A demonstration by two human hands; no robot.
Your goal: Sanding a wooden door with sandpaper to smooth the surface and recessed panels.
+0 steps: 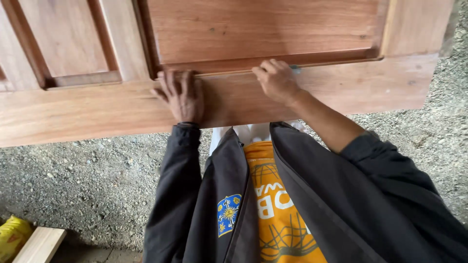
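Observation:
A reddish-brown panelled wooden door (97, 104) lies flat in front of me, filling the top of the view. My left hand (181, 95) rests flat on its bottom rail, fingers spread up to the edge of the recessed panel. My right hand (277, 80) presses on the same rail further right, fingers curled at the panel's moulding; something small and pale shows just beyond the fingertips, too hidden to tell what. I wear a dark jacket over an orange shirt.
Grey gravel ground (87, 180) lies below and to the right of the door. A pale wooden plank (41, 245) and a yellow bag (12, 234) sit at the bottom left corner.

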